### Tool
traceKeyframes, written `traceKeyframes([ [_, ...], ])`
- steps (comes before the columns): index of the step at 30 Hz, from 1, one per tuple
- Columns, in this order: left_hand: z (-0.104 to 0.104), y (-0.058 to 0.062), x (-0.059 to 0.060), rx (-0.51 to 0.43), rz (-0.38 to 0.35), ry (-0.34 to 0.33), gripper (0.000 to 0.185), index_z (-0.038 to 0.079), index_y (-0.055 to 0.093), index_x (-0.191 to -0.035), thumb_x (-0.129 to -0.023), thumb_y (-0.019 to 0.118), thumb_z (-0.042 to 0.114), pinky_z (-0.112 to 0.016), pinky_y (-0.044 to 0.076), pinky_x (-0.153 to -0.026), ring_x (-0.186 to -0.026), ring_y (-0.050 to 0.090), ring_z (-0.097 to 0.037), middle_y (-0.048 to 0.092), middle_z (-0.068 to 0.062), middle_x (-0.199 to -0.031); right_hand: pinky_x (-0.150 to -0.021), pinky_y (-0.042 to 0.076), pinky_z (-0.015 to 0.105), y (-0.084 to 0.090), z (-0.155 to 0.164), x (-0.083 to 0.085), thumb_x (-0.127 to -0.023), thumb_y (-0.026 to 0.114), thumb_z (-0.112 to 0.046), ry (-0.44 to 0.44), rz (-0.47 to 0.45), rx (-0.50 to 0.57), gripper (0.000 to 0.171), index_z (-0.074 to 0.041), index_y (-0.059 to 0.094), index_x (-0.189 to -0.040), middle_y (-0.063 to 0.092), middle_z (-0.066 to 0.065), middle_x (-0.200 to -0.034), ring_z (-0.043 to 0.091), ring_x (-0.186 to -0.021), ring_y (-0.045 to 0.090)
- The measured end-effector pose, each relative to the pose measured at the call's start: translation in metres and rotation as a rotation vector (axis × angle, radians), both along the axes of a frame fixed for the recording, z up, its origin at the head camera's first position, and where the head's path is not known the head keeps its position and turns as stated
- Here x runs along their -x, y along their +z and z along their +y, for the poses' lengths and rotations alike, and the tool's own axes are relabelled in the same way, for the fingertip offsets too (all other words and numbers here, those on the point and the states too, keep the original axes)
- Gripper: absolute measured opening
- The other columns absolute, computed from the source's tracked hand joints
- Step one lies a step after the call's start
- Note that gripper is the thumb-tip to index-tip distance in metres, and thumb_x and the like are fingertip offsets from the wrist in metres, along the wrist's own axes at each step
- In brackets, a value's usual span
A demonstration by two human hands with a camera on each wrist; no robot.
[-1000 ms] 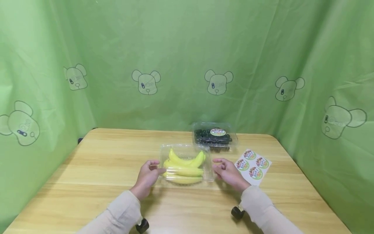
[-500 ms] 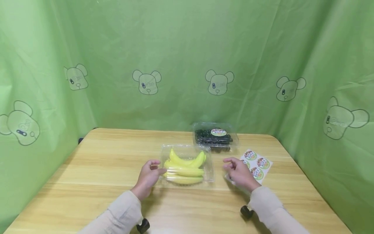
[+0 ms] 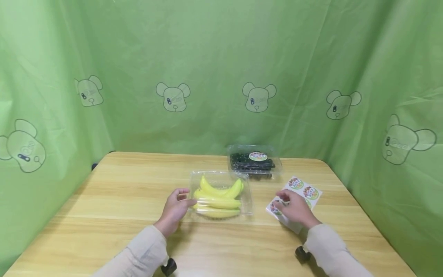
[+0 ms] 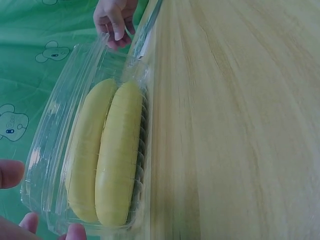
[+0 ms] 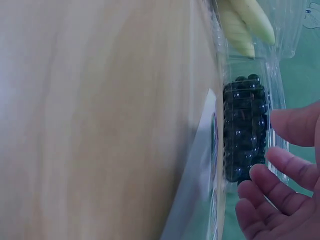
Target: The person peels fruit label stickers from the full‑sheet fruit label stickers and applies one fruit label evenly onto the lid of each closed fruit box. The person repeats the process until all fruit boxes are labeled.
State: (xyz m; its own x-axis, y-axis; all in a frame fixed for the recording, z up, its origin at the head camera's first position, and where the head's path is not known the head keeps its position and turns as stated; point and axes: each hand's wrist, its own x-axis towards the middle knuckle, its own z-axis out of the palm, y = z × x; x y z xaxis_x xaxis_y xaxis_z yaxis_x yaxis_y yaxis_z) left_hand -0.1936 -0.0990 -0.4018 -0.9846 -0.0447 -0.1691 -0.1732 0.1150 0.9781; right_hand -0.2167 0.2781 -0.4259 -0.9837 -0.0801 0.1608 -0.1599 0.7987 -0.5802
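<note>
Clear plastic box [image 3: 247, 198] of bananas [image 3: 217, 202], on wooden table [image 3: 121, 200]; sticker sheet [image 3: 303, 187] to its right.
Left hand [image 3: 174, 212]: fingers relaxed round the box's left end, contact uncertain. Right hand [image 3: 296, 207]: fingers loosely bent, grasping nothing, over the sheet.

The right hand [image 3: 297, 208] hides part of the sticker sheet [image 3: 310, 193], whose lettering is too small to read. The left wrist view's edge crops the left hand [image 3: 174, 211]; the right wrist view's top edge cuts off the bananas [image 5: 239, 31].
</note>
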Motion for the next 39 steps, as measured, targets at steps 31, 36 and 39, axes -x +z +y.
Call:
traceKeyframes([
  [31,-0.001,0.001,-0.001,-0.019,0.001,-0.018,0.054,-0.001,0.046,-0.134,-0.086,0.069,0.012,-0.054,0.042,-0.101,-0.124,0.042,-0.043,0.04,-0.027,-0.14,-0.101,0.035,0.065,-0.003,0.022,-0.011,-0.069,0.086,-0.032,0.073,-0.173,-0.191,0.089,0.017,0.044,-0.13,0.048,0.038,-0.128,0.055,-0.117,0.045],
  [36,-0.001,0.0,0.0,-0.019,-0.003,-0.01,0.053,0.0,0.047,-0.133,-0.086,0.068,0.012,-0.053,0.042,-0.101,-0.124,0.043,-0.043,0.04,-0.026,-0.14,-0.101,0.035,0.064,-0.005,0.024,-0.01,-0.065,0.088,-0.028,0.084,-0.169,-0.202,0.089,0.017,0.046,-0.129,0.048,0.038,-0.129,0.055,-0.118,0.045],
  [39,-0.001,-0.001,0.001,-0.012,-0.002,-0.004,0.053,0.001,0.047,-0.133,-0.086,0.068,0.012,-0.054,0.042,-0.101,-0.125,0.042,-0.043,0.041,-0.025,-0.14,-0.1,0.037,0.064,-0.006,0.025,-0.009,-0.065,0.088,-0.028,0.092,-0.157,-0.211,0.087,0.017,0.048,-0.127,0.05,0.037,-0.126,0.054,-0.116,0.046],
])
